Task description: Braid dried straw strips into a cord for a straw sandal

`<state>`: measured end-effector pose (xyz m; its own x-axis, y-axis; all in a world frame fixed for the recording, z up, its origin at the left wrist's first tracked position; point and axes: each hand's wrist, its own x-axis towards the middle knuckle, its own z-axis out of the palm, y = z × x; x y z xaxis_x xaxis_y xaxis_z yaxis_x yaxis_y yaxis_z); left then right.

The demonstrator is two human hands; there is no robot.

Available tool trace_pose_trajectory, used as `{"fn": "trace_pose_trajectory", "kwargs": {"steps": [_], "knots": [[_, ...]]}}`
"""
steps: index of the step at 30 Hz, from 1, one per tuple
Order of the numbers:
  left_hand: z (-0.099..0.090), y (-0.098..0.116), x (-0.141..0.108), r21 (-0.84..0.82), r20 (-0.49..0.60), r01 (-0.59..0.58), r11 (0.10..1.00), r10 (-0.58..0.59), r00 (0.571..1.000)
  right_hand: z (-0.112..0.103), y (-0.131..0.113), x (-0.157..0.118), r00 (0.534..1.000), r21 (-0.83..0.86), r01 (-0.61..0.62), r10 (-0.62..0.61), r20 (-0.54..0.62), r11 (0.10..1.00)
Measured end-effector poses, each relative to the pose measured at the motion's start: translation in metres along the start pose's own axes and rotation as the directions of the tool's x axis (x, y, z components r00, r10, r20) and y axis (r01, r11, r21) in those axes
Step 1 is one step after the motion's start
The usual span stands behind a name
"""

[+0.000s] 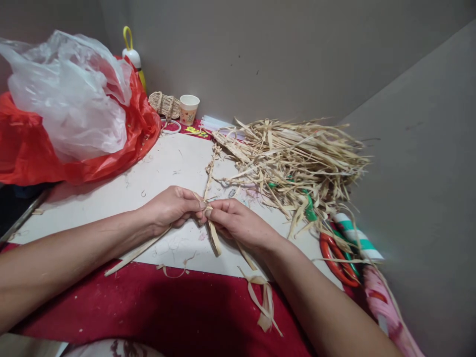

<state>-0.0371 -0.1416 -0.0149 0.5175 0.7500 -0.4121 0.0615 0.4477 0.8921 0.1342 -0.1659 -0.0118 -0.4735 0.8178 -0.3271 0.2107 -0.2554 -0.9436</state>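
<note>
A thin braid of dry straw-like strips (210,171) runs from the heap at the back down to my fingers. My left hand (178,206) pinches its near end, and a loose strip (139,251) trails from beneath that hand to the lower left. Thumb and fingers of my right hand (234,218) are closed on the same spot, almost touching the left fingertips. One strip (213,237) hangs down between the hands, and another (246,255) comes out under the right hand. The exact crossing of the strips is hidden by my fingertips.
A heap of dry strips (297,158) lies at the back right, near red-handled scissors (336,260). A red bag (145,124) with clear plastic (74,89), a paper cup (189,110) and a woven bundle (164,104) stand behind. The white board (167,168) rests on red cloth (148,307).
</note>
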Motion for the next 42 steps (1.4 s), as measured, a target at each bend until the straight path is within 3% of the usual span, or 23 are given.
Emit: {"fn": "trace_pose_trajectory", "kwargs": {"steps": [7,11,13,16,18,21,24,26,27,30,33,35,37,38,40,42], "knots": [[0.001,0.002,0.000,0.029,-0.069,-0.049,0.998,0.051,0.996,-0.007,-0.010,-0.005,0.999,-0.101,0.042,-0.040,0.024,0.994],[0.004,0.006,-0.002,0.099,-0.112,-0.068,0.993,0.079,0.991,-0.014,-0.013,-0.006,0.996,-0.280,0.051,-0.068,-0.051,0.959],[0.006,0.006,-0.003,0.128,-0.136,-0.091,0.988,0.108,0.985,-0.013,-0.015,-0.007,0.994,-0.283,0.009,-0.038,-0.098,0.959],[0.008,0.005,-0.003,0.155,-0.158,-0.160,0.975,0.184,0.970,-0.003,-0.017,-0.008,0.990,0.041,-0.106,0.110,-0.084,0.993],[0.009,0.002,-0.004,0.154,-0.171,-0.208,0.966,0.234,0.957,0.010,-0.016,-0.010,0.981,0.315,-0.166,0.189,-0.044,0.935],[0.011,-0.002,-0.005,0.072,-0.159,-0.214,0.974,0.223,0.962,0.030,-0.010,-0.011,0.975,0.456,-0.136,0.200,-0.095,0.880],[0.013,-0.004,-0.007,-0.058,-0.148,-0.137,0.989,0.127,0.981,0.042,-0.002,-0.010,0.962,0.277,-0.116,0.177,-0.207,0.954],[0.015,-0.004,-0.008,-0.106,-0.169,-0.088,0.990,0.069,0.983,0.044,0.002,-0.009,0.953,-0.025,-0.077,0.066,-0.296,0.997],[0.015,-0.004,-0.008,-0.118,-0.180,-0.070,0.991,0.048,0.983,0.044,0.002,-0.009,0.944,-0.213,-0.052,-0.022,-0.330,0.976],[0.018,-0.003,-0.009,-0.134,-0.195,-0.048,0.990,0.021,0.981,0.046,0.001,-0.011,0.912,-0.674,-0.058,-0.235,-0.335,0.736],[0.019,0.000,-0.009,-0.175,-0.197,-0.020,0.984,-0.015,0.980,0.050,-0.006,-0.020,0.938,-0.864,-0.063,-0.265,-0.222,0.500],[0.017,0.002,-0.009,-0.195,-0.191,-0.005,0.981,-0.033,0.981,0.049,-0.014,-0.029,0.963,-0.899,0.046,-0.258,-0.075,0.435],[0.013,0.005,-0.008,-0.201,-0.167,-0.008,0.980,-0.026,0.986,0.042,-0.024,-0.039,0.950,-0.863,0.148,-0.311,-0.011,0.482],[0.011,0.006,-0.007,-0.199,-0.145,-0.010,0.980,-0.020,0.989,0.036,-0.029,-0.043,0.931,-0.827,0.162,-0.362,-0.054,0.539],[0.007,0.008,-0.006,-0.201,-0.097,-0.001,0.980,-0.019,0.995,0.021,-0.036,-0.044,0.846,-0.712,0.133,-0.453,-0.281,0.690],[0.004,0.008,-0.005,-0.206,-0.056,0.006,0.979,-0.018,0.998,0.008,-0.036,-0.037,0.774,-0.575,0.127,-0.444,-0.452,0.808]]}}
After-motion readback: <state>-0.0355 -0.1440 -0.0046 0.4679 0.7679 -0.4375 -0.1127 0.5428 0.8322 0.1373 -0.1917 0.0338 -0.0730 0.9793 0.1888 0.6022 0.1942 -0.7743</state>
